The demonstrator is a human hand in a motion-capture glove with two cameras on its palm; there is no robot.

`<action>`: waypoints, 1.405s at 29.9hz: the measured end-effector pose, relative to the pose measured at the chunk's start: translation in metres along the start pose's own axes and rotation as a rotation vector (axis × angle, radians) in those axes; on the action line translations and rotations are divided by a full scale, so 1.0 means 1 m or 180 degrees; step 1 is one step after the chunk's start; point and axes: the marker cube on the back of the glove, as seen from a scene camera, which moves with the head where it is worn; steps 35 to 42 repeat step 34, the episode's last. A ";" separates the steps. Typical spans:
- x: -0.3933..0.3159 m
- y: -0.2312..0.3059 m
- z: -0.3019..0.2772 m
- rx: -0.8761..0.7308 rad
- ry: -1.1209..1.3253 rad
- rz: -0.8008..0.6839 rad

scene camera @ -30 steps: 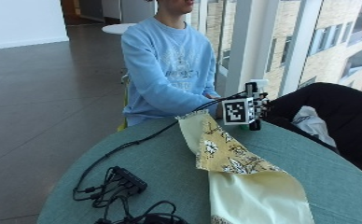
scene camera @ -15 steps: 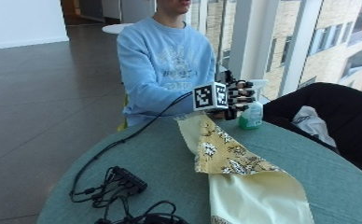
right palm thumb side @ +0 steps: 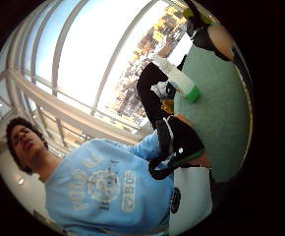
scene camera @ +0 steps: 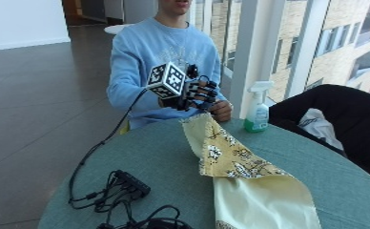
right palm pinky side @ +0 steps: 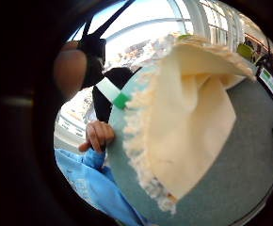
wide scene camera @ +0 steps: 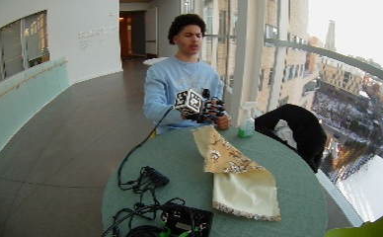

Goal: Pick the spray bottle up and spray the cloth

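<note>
The spray bottle (scene camera: pixel 257 112) stands upright near the far edge of the desk (scene camera: pixel 147 157), on the person's side, with nothing touching it. Half a second ago the gloved right hand (scene camera: pixel 194 93) was close beside the bottle; now it is raised off the desk and pulled away from it, well apart, over the cloth's far end. Its fingers are curled, and the outside view shows nothing in them, so the hand looks clenched on nothing. I judge the pick-up not yet done: the hand would have to return to the bottle.

The cloth (scene camera: pixel 248 176) runs from the far edge toward the near edge, yellow patterned stretch first, then its plain cream lining turned up. The bare hand (scene camera: pixel 221 110) rests at the far edge between cloth and bottle.

A dark jacket (scene camera: pixel 337 119) over a chair sits just beyond the bottle, crowding that side. Cables (scene camera: pixel 118 188) lie toward the near edge, well apart from the cloth. Open desk lies between cloth and bottle.
</note>
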 end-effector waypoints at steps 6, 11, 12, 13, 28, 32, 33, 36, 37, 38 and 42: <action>0.039 0.042 -0.045 0.0078 0.0739 0.0345; 0.077 0.077 -0.070 0.0056 0.1328 0.0590; 0.083 0.083 -0.073 0.0038 0.1388 0.0640; 0.088 0.088 -0.076 0.0025 0.1430 0.0687; 0.111 0.111 -0.092 0.0024 0.1711 0.0923; 0.110 0.116 -0.090 -0.0032 0.1686 0.1005; 0.110 0.117 -0.090 -0.0038 0.1681 0.1008; 0.110 0.117 -0.091 -0.0041 0.1677 0.1008; 0.110 0.117 -0.091 -0.0041 0.1677 0.1008; 0.110 0.117 -0.091 -0.0041 0.1677 0.1008; 0.110 0.117 -0.091 -0.0041 0.1677 0.1008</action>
